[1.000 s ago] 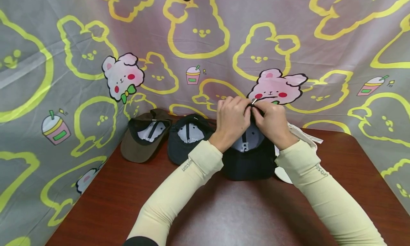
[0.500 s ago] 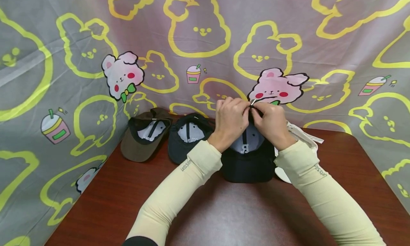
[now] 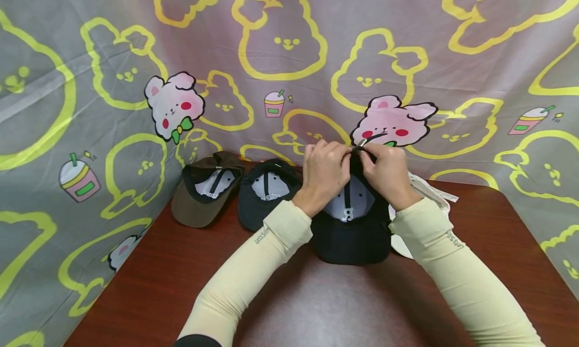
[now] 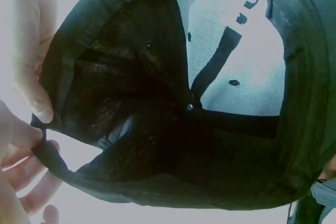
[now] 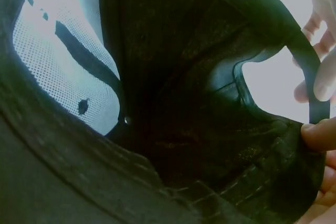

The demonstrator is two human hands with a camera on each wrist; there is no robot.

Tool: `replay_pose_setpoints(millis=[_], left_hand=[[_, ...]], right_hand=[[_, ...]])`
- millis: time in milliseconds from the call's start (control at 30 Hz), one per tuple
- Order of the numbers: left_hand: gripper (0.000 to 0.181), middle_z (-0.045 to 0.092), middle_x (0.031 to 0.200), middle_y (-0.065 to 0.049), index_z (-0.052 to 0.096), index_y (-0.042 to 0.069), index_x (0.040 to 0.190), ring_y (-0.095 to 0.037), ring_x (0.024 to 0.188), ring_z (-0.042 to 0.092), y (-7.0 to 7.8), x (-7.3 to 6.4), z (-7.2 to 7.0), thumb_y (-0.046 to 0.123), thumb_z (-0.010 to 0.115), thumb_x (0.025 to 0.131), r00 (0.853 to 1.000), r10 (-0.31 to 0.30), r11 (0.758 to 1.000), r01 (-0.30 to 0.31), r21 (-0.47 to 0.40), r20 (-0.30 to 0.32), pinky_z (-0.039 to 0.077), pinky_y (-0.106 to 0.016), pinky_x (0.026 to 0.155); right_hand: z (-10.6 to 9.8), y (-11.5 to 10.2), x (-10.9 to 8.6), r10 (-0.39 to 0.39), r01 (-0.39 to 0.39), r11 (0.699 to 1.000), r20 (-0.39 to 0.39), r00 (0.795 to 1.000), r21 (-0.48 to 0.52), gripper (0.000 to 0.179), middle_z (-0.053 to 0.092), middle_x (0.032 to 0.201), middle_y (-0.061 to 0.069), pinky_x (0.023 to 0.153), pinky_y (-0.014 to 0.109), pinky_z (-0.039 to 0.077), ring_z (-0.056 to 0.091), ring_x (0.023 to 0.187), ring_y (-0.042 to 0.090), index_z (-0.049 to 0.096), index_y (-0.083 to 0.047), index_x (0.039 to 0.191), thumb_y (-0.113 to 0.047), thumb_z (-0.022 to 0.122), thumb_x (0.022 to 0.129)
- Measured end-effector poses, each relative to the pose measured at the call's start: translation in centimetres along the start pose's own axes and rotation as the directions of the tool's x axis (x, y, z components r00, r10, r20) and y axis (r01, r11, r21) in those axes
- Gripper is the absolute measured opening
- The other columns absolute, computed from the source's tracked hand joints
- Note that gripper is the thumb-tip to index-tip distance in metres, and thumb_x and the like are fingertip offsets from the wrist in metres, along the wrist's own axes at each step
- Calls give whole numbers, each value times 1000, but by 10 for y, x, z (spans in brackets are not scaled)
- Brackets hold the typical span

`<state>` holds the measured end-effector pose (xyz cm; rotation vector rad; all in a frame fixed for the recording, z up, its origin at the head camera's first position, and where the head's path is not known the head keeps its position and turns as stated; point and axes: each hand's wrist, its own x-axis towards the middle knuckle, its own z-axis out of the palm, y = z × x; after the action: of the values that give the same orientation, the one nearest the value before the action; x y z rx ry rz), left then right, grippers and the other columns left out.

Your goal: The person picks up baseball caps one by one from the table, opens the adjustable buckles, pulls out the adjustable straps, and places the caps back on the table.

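Note:
A black baseball cap (image 3: pixel 352 244) is tilted with its inside facing me, brim low. White mesh lining (image 4: pixel 247 72) shows behind its front panel in the left wrist view. My left hand (image 3: pixel 326 171) pinches the strap at the back of the cap from the left. Opposite it, my right hand (image 3: pixel 388 174) pinches the same black strap (image 5: pixel 310 72), which spans the rear opening. A small shiny buckle (image 3: pixel 362 142) and a loose strap end (image 3: pixel 375 136) stick up between the hands. In the head view, the hands hide parts of the strap.
A brown cap (image 3: pixel 194 206) and a dark grey cap (image 3: pixel 250 211) lie inside-up to the left on the wooden table (image 3: pixel 289 307). Partly behind my right wrist is a white cap (image 3: pixel 425 189). A patterned curtain (image 3: pixel 298 45) hangs behind the table.
The black cap's brim has moved slightly down. The loose strap end sticks out farther above my right fingers. Both hands keep pinching the strap; the other caps stay put.

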<state>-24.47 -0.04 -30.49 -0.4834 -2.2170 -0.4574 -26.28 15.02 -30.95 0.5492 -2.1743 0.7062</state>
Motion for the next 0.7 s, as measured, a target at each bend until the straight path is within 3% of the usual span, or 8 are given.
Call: replay_pose_setpoints(millis=[433,700], left_hand=[[18,76,99,5,78,18,102,-15,87,65,6,6,-1,23,61,96,999,3,1000,-4,-9,-35,44,-32,79],[18,77,97,5,79,18,101,-14,86,65,7,5,-1,22,62,96,999,9,1000,-10,-23,-48,44,-32,79]], right_hand=[[-5,-10,-2,-43,43,999,13,999,10,10,74,84,23,72,52,57,71,72,39,74,6,88,-3,69,87],[-6,-10,-3,-49,49,999,5,999,4,11,74,84,23,70,52,57,71,71,39,74,5,89,-4,69,87]])
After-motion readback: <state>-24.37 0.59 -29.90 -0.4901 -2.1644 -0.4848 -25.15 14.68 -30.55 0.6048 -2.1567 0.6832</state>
